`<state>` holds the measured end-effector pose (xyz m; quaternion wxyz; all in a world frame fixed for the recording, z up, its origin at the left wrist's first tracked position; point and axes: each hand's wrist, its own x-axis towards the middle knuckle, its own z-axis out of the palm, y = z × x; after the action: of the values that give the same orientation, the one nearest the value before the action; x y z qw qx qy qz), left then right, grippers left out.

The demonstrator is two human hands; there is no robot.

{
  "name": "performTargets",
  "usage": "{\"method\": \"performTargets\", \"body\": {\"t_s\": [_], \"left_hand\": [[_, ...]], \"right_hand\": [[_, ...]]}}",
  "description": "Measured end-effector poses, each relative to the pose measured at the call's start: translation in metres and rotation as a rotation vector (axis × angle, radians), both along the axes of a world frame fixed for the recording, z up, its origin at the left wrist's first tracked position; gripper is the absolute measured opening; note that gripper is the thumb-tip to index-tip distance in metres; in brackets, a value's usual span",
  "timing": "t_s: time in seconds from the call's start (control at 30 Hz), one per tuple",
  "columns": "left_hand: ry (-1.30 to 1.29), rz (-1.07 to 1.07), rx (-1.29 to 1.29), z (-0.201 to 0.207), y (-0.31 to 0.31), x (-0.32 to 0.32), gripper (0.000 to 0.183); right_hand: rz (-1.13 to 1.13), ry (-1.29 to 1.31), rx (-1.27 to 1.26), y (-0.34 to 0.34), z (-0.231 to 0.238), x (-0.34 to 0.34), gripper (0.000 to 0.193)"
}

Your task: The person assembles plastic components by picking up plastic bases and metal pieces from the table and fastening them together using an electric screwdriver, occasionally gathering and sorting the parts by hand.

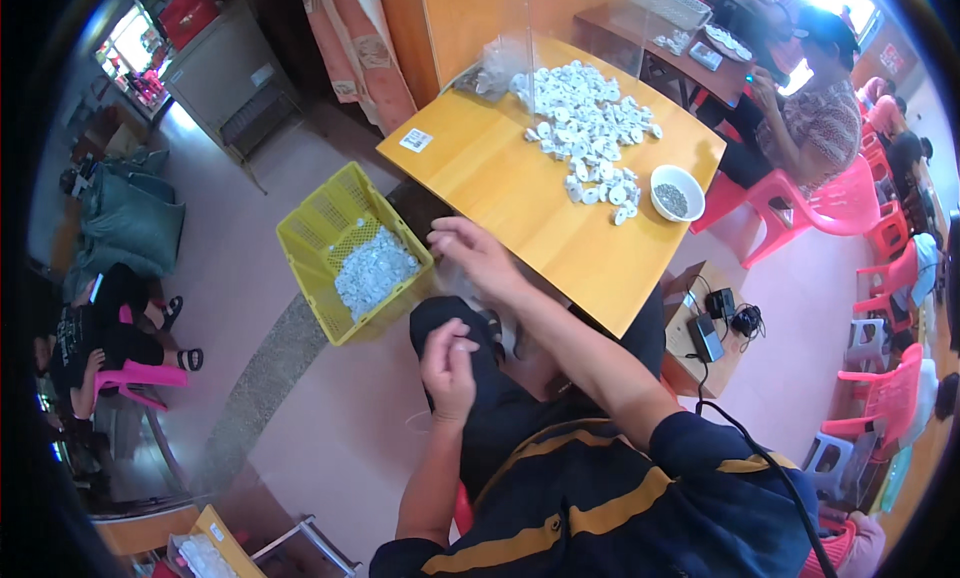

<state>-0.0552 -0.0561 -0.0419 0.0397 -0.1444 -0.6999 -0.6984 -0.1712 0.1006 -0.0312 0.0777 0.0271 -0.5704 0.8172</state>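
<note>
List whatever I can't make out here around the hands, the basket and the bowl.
All in the head view:
Left hand: whether it holds anything; its curled fingers cover the palm.
Right hand: its palm, hidden by the back of the hand.
Yellow basket: part of its floor, covered by heaped white pieces.
White bowl: the shape of each grey bit, too small.

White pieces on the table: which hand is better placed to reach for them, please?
Probably the right hand: it appears beside the table, nearer the white pieces; the left hand is farther from both.
</note>
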Motion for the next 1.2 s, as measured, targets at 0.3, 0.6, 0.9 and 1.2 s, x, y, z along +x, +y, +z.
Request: {"method": "performTargets", "body": {"t_s": [0.3, 0.6, 0.9, 1.2], "left_hand": [[-0.711, 0.278, -0.048, -0.209, -0.118, -0.068, 0.038], [-0.756, 0.134, -0.972, -0.326, -0.116, -0.056, 0.076], [-0.745, 0.004, -0.893, -0.385, -0.092, -0.053, 0.067], [-0.877, 0.175, -0.761, -0.508, -0.118, -0.014, 0.064]], "right_hand": [[-0.748, 0.14, 1.161, 0.156, 0.034, 0.095, 0.032], [-0.659, -0.03, 1.442, 0.179, 0.009, 0.095, 0.042], [-0.496, -0.098, 1.504, 0.168, 0.019, 0.071, 0.04], [-0.604, -0.028, 1.478, 0.165, 0.016, 0.071, 0.032]]}}
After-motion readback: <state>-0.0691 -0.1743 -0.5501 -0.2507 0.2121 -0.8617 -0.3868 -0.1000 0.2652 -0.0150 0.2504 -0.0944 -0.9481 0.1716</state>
